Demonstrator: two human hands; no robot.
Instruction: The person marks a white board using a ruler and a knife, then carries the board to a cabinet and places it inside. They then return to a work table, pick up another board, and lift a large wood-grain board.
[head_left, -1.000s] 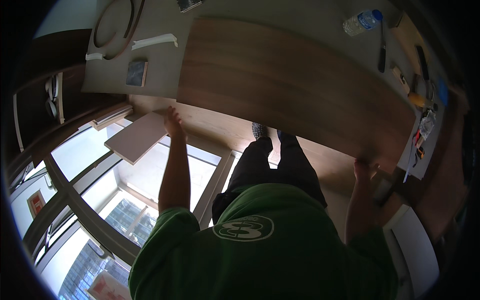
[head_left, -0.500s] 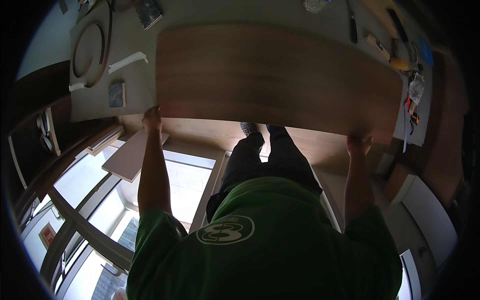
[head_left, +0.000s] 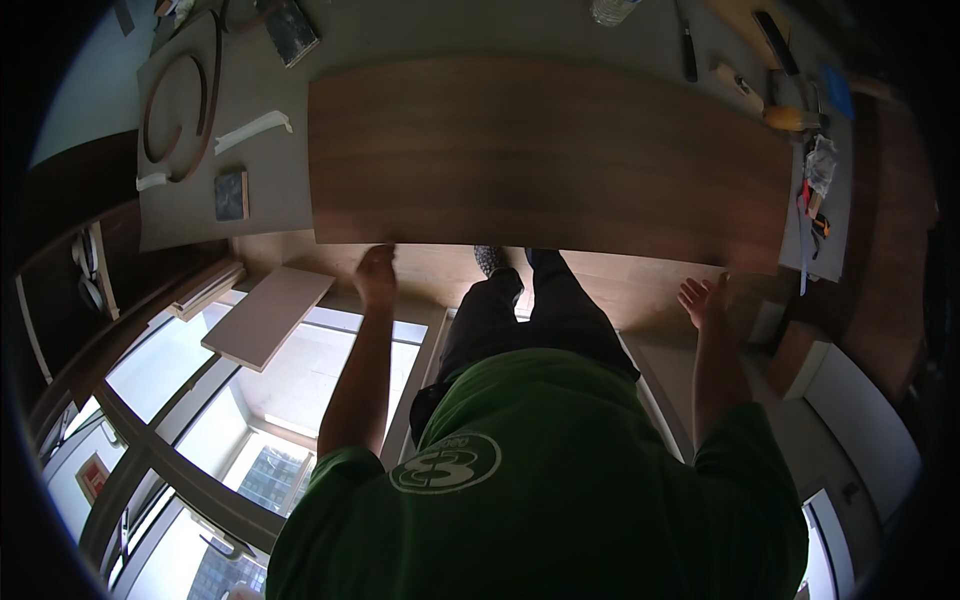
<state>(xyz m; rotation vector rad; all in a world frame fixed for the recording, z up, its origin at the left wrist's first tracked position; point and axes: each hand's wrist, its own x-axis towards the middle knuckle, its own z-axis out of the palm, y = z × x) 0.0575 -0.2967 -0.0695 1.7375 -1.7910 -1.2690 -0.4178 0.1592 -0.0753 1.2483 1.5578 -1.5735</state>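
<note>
A wide brown wood-grain board (head_left: 540,160) lies flat on the grey worktop (head_left: 400,30), its near edge overhanging toward me. My left hand (head_left: 376,276) is at that near edge, a little in from the board's left corner. Its back faces up and the fingers are too dim and hidden to read; whether it touches the edge is unclear. Just below the board's near right corner is my right hand (head_left: 704,298), apart from the board, palm partly up, fingers spread and nothing in them.
Left on the worktop are a coiled brown strip (head_left: 150,110), a white strip (head_left: 252,132) and a dark block (head_left: 231,195). A clear bottle (head_left: 612,10) stands at the back. Several tools, including an orange-handled one (head_left: 792,118), lie right. Below left is a pale panel (head_left: 268,318).
My left hand has let go of the board's left corner and moved right along the near edge. My right hand has released the edge and opened. The board appears shifted slightly left.
</note>
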